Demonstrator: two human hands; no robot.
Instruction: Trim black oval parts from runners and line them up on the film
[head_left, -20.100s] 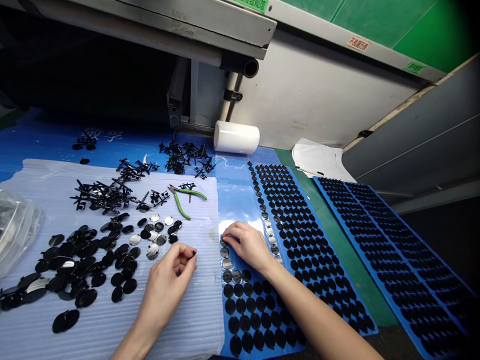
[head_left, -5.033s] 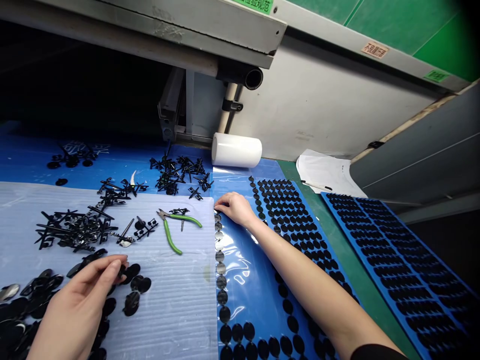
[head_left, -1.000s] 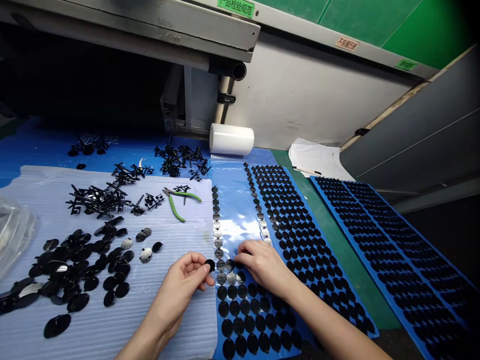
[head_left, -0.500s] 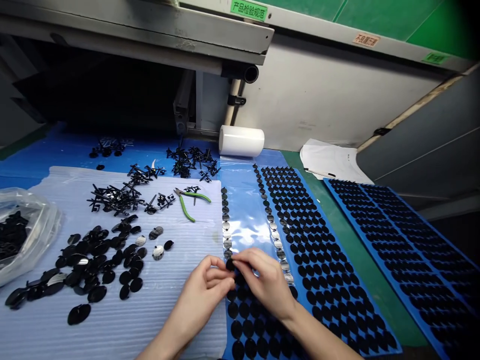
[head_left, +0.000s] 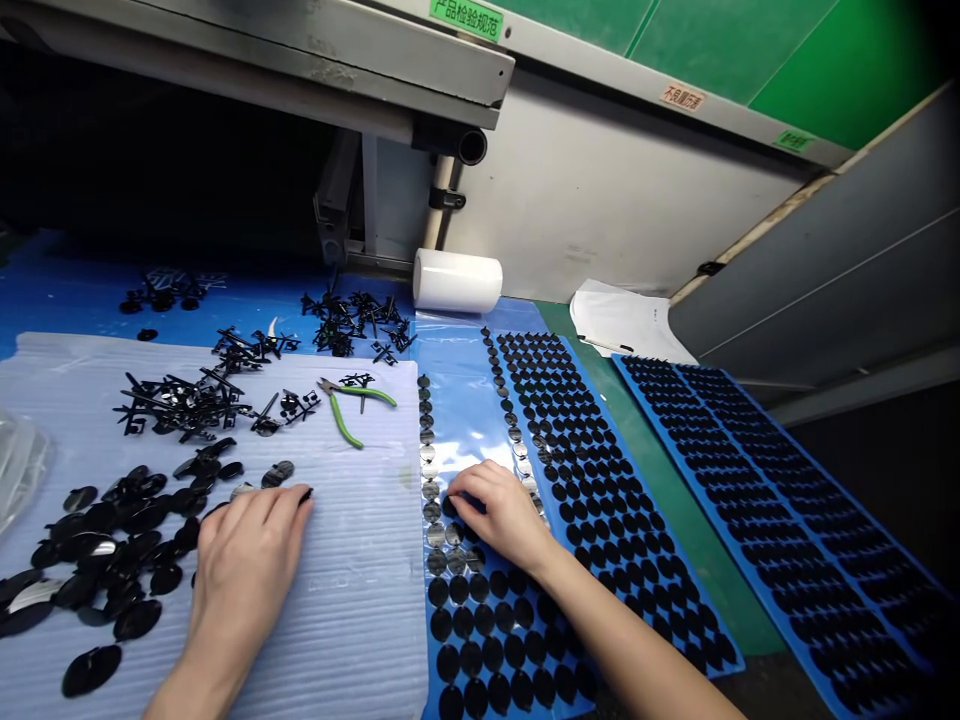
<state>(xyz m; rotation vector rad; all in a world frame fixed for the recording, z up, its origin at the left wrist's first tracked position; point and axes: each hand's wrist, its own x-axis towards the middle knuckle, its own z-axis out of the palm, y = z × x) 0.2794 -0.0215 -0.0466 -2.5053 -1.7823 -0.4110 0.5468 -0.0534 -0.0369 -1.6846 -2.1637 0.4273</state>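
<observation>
My left hand (head_left: 251,550) is over the pale ribbed sheet (head_left: 352,590), its thumb and fingers pinched on a small black disc (head_left: 306,494). Beside it lies a loose pile of glossy black discs (head_left: 135,540). My right hand (head_left: 499,510) is above the blue film strip (head_left: 465,400), its fingertips closed on a black disc (head_left: 450,506) at the film. Below that hand, rows of black discs (head_left: 471,657) cover the strip, and a single column of discs runs up its left edge.
Green-handled cutters (head_left: 346,425) lie near black sprue pieces (head_left: 180,405). A white film roll (head_left: 457,282) is at the back, papers (head_left: 626,320) right of it. A plastic bag (head_left: 19,465) is at far left. More disc-covered blue sheets (head_left: 739,480) extend right.
My left hand has moved left from the strip to the disc pile. My right hand stays at the strip. The view has shifted, so the scene appears further left.
</observation>
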